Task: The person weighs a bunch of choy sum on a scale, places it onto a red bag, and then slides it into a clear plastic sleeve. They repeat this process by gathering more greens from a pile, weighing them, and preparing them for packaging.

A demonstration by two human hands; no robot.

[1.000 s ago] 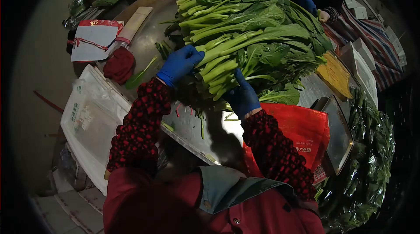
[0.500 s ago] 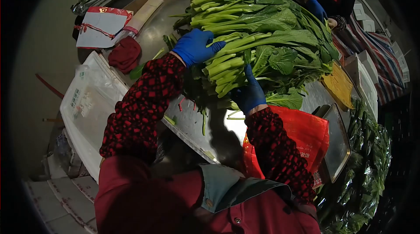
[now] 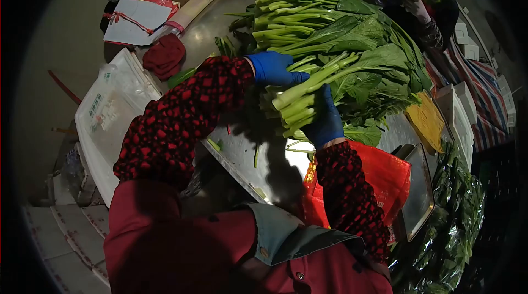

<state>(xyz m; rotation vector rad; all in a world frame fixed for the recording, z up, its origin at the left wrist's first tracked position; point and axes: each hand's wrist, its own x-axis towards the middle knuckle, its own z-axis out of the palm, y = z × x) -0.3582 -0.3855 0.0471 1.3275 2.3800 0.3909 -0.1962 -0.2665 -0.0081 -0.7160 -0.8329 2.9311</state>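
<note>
As we look down over a dark red jacket (image 3: 181,239) and patterned red-and-black sleeves (image 3: 176,118), we see our two hands in blue gloves meeting at a bunch of stalky leafy greens (image 3: 306,94), at the near edge of a large heap of the same greens (image 3: 324,27) on a metal table (image 3: 242,148). Our right hand (image 3: 326,119) holds the bunch from the near side, thumb upright against the stalks, its other fingers mostly hidden. Our left hand (image 3: 275,68) reaches across the cut ends, thumb stretched to the stalks; we cannot tell whether its fingers grip. Near our right forearm lies a bright red bag (image 3: 379,173), with a yellow cloth (image 3: 426,121) beyond it. Left of our left arm, we find a crumpled maroon cloth (image 3: 165,56) and a white foam box (image 3: 91,143).
</note>
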